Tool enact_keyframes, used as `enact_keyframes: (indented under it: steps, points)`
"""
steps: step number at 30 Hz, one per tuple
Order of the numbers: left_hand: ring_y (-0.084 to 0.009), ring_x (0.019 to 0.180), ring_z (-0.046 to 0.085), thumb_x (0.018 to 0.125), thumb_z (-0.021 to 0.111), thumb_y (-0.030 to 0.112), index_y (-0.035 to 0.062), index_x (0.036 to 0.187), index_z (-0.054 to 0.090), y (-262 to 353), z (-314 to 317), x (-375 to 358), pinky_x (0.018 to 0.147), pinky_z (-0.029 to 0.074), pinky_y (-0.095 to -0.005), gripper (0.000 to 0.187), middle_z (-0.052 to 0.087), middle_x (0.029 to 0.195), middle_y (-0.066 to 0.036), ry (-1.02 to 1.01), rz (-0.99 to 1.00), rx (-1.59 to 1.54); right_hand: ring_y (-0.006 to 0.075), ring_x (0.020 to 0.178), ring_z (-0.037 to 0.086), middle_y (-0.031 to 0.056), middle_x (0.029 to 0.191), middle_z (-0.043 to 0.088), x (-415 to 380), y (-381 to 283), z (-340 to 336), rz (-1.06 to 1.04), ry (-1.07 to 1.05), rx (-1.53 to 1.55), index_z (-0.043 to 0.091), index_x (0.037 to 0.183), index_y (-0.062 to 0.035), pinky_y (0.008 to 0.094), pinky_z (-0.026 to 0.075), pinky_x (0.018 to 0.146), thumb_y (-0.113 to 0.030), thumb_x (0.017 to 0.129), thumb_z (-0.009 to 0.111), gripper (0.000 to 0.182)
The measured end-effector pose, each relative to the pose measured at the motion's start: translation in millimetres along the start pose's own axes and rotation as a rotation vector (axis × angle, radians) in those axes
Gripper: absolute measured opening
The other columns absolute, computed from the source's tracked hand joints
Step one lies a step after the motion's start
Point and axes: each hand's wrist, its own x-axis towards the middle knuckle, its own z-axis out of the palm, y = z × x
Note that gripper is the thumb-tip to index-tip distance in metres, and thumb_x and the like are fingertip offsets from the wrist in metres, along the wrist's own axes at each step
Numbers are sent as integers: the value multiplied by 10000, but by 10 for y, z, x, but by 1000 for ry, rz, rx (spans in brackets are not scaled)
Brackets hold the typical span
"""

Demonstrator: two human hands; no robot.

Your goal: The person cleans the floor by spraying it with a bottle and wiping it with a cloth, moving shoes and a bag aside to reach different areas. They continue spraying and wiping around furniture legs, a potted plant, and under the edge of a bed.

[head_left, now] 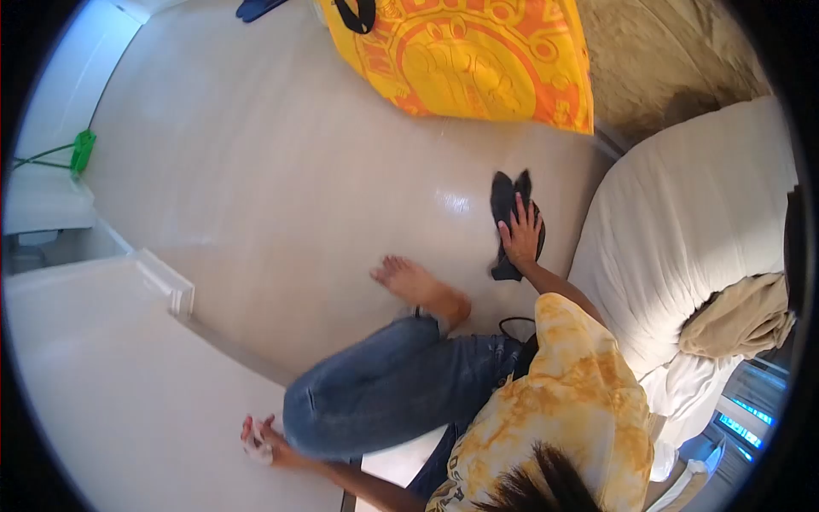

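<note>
Resting my spread right hand [521, 238] on the black cloth [502, 203], I judge it light, soft, best gathered mid-length; my left hand [271, 447] is too blurred to tell.

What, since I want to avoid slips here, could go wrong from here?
The dark cloth lies under the right hand on a smooth, shiny floor, so it might slide if that hand leaned hard on it. The bare foot might slip too, if weight shifted onto it. And the large yellow bag lies ahead of that hand, so a long forward reach could bump it.
</note>
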Motion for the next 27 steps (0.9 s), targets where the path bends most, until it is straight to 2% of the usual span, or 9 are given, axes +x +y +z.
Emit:
enact_keyframes:
  steps: [1,2,3,5,7,10,15,21,27]
  points:
    - [-196,762,565,893,572,152,-44,958,545,135,30,-46,655,480,-298,208,575,1028,-160,-55,38,81,365,1370,189,71,1525,187,-112,-51,-16,-55,-26,20,540,1224,6,573,133,1089,-428,940,366,547]
    - [-192,772,565,887,567,149,-35,959,547,252,38,-68,660,475,-296,198,583,1019,-151,-107,77,163,361,1371,189,66,1525,185,-281,-121,5,-17,-36,24,535,1232,2,571,132,1091,-432,941,359,552]
    - [-193,784,569,884,563,144,-34,956,546,302,22,-95,669,477,-298,193,583,1017,-147,-66,61,165,358,1372,188,62,1526,183,-500,-198,20,28,-45,29,530,1239,-1,569,130,1093,-436,941,352,557]
    - [-195,807,576,876,556,135,-31,951,543,269,64,-128,689,481,-301,182,585,1013,-140,7,19,131,351,1374,188,52,1528,180,-621,-303,-30,65,-13,28,523,1250,-7,562,127,1098,-439,940,345,561]
    - [-194,825,575,881,561,135,-23,967,540,283,194,-216,706,482,-300,181,580,1030,-132,75,-125,-72,346,1374,190,43,1529,177,-623,-312,-44,61,11,24,519,1257,-11,553,125,1104,-434,936,344,559]
    - [-192,833,574,883,564,135,-20,973,538,230,192,-312,712,482,-300,181,577,1038,-129,57,-172,-92,352,1360,214,43,1530,171,-605,-330,-74,59,20,3,491,1261,-2,536,134,1107,-422,923,369,552]
    - [-190,845,573,887,568,135,-15,985,534,-7,131,-607,723,482,-301,182,571,1051,-122,-149,-183,-20,365,1358,214,64,1524,192,-531,-267,-72,44,-43,33,501,1263,-34,548,138,1099,-407,893,430,530]
    - [-188,860,571,891,573,134,-8,998,530,-416,169,-975,736,482,-301,184,565,1067,-115,-478,-258,-21,387,1338,237,78,1517,201,-444,-251,-26,61,-80,57,509,1247,-25,555,148,1091,-429,891,422,545]
    - [-185,876,569,895,578,134,-2,1011,526,-623,294,-1141,749,482,-301,186,559,1082,-108,-648,-298,-12,392,1337,234,85,1519,194,-410,-219,34,44,-103,26,503,1248,-27,560,138,1091,-427,886,426,545]
